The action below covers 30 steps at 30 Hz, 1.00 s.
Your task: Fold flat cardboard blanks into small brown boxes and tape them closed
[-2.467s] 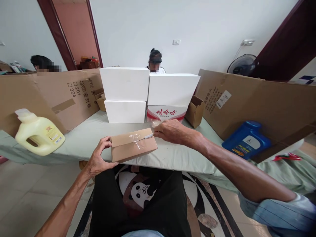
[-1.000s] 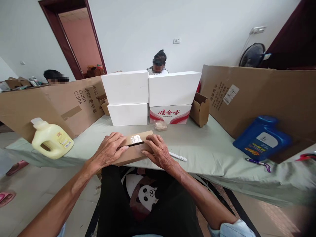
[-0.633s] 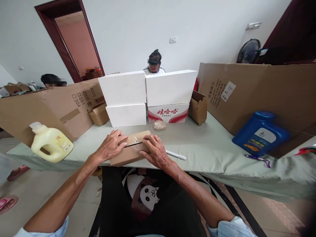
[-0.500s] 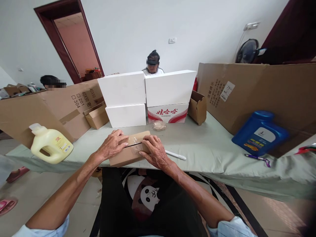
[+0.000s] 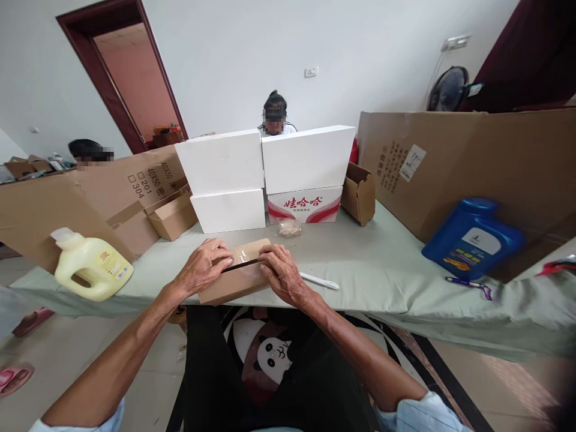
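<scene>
At the table's near edge sits a small brown cardboard box (image 5: pixel 238 285), with clear tape across its top and a dark gap along the seam. My left hand (image 5: pixel 206 267) grips the box's left end, fingers curled at the flap edge. At the right end, my right hand (image 5: pixel 284 275) has its fingers closed over the flap by the same gap. What lies inside the box cannot be seen. Just right of my right hand lies a white plastic stick-like tool (image 5: pixel 320 281). Beyond the box is a crumpled clear plastic bundle (image 5: pixel 288 227).
White boxes (image 5: pixel 220 165) stand stacked at the back, flanked by open cardboard boxes (image 5: pixel 359 193). A yellow detergent jug (image 5: pixel 93 267) is on the left; a blue bottle (image 5: pixel 472 240) and a purple pen (image 5: pixel 468 286) are on the right. Large cardboard panels (image 5: pixel 472 174) border the table. Two people sit beyond.
The dark gap between the box's top flaps looks slightly wider. My right hand's fingers have drawn in closer to the flap edge. The view has shifted a little.
</scene>
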Each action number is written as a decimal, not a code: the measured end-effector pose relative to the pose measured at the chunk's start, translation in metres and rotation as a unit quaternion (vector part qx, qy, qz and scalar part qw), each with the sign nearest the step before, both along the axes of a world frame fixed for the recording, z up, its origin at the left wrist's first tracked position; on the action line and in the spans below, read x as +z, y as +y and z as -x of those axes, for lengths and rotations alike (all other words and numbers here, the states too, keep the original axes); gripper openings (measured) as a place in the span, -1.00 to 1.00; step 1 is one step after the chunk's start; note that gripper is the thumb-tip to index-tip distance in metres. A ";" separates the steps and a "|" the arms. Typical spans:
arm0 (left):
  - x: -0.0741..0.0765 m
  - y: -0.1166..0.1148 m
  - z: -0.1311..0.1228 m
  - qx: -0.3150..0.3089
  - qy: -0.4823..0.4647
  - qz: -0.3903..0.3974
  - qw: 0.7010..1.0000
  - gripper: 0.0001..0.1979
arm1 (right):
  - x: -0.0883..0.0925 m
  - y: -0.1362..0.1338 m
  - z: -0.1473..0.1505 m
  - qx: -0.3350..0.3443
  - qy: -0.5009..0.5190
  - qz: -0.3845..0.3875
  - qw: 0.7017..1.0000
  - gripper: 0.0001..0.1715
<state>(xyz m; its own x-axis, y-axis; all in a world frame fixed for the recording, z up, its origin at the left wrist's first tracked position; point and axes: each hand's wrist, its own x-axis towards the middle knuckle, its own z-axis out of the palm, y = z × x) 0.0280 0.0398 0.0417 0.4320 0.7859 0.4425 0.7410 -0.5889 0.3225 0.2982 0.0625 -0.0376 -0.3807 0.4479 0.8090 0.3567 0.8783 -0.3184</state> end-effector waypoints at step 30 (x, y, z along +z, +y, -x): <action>-0.012 -0.010 -0.026 -0.001 0.057 -0.086 0.995 -0.85 | 0.010 0.026 0.012 0.036 0.032 0.126 0.991 -0.76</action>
